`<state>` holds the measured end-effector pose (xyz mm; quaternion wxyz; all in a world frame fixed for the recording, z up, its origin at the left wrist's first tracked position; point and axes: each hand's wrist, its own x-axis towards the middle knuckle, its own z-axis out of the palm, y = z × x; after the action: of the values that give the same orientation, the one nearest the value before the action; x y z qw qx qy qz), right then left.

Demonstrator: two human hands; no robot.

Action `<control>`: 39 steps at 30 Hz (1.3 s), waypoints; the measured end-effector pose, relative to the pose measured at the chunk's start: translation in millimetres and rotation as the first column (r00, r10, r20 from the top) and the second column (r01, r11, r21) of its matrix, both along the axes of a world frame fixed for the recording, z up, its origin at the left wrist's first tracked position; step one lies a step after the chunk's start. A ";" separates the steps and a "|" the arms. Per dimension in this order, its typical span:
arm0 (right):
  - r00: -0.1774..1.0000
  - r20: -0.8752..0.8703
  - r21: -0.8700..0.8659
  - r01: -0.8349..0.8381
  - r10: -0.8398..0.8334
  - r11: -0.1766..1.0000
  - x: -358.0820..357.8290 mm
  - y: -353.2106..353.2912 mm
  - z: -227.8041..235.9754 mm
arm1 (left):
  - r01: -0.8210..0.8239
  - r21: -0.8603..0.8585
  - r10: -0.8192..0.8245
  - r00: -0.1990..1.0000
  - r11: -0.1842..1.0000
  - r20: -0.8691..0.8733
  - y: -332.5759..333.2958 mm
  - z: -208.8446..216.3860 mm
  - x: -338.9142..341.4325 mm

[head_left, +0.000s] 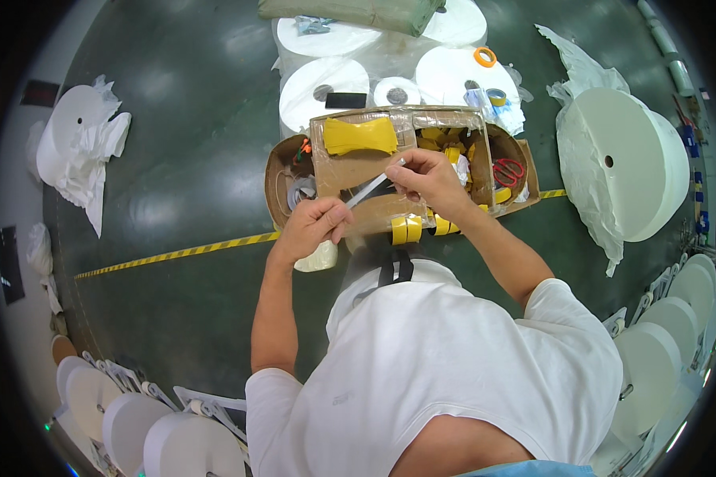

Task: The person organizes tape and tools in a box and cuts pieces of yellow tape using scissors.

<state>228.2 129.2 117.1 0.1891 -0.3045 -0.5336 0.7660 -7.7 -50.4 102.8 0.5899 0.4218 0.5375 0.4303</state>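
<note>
A narrow white strip [368, 189] stretches at a slant between my two hands, above an open cardboard box [332, 176]. Its lower left end is pinched in my left hand [317, 226], fingers curled. My right hand [428, 181] grips the upper right end between thumb and fingers, with a short tip sticking out past them. Behind the strip, a stack of yellow sheets [360, 136] lies on the box. Yellow pieces [455, 147] fill the compartment to the right of my right hand. Two yellow bands [406, 230] hang at the box's near edge.
Red-handled scissors [507, 172] sit in the right side pocket. Large white rolls [324, 89] stand beyond the box, with an orange tape roll [484, 56] on one. A big wrapped roll [624, 163] rests at right, another [75, 135] at left. Striped floor tape [175, 253] crosses the floor.
</note>
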 end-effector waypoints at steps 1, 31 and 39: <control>1.000 0.015 -0.013 -0.025 0.025 1.000 3.9 3.1 -1.7 | 0.009 -0.002 -0.009 1.000 1.000 0.006 0.0 -0.3 0.6; 0.849 0.481 0.804 -0.326 -0.221 0.497 -18.2 8.8 -149.4 | -0.445 0.175 0.348 0.343 0.878 -0.872 49.1 -122.1 73.8; 0.856 0.427 0.851 -0.271 -0.291 0.450 -23.6 -3.1 -170.2 | -0.454 0.107 0.263 0.296 0.885 -0.918 51.2 -132.5 80.6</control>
<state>204.6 126.1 -53.1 0.1742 -0.3558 -0.8816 0.2565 72.9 0.8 -29.7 0.1173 0.4025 0.8861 0.1979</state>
